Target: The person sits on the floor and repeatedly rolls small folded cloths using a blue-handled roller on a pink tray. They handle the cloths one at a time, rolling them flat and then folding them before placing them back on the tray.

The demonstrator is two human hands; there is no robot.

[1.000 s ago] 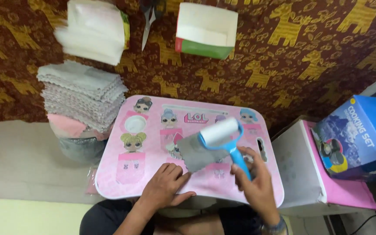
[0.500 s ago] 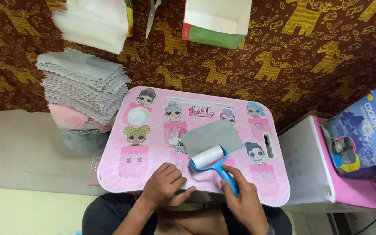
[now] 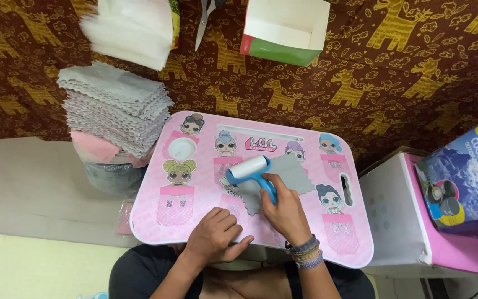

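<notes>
Lint roller [image 3: 250,169] on grey cloth [image 3: 283,180]

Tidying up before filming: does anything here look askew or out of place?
Little stands out. The grey cloth lies crooked on the pink tray table, under the lint roller in the right hand. The cloth stack leans unevenly.

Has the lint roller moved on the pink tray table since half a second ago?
Yes. The lint roller has gone from the near edge of the grey cloth to its far left corner, away from the person, on the pink tray table.
</notes>
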